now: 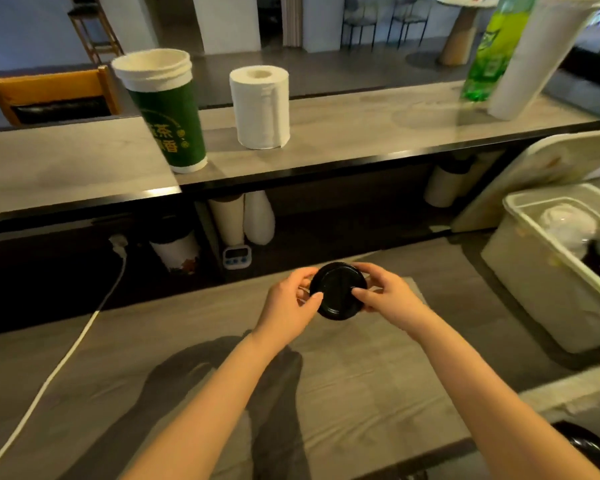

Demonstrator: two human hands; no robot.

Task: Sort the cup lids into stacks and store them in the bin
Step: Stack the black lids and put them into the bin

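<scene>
Though unable to tell single from stacked (blurred edge), grips black lid (338, 293) between curled fingers of left hand (286, 304) and right hand (390, 296), thumbs on top; bin (530, 271) well right of fingers.

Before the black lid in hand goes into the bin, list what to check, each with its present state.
1. Grip: left hand and right hand both pinch the black lid by its rim: ok.
2. One lid or a stack in the grip: cannot tell.
3. Bin open, its cover leaning back behind it: ok.
4. Room in the bin: a white bundle and something dark lie inside, and the rest is out of frame: cannot tell.
5. Bin on the right-hand side, beside the right hand: ok.
</scene>
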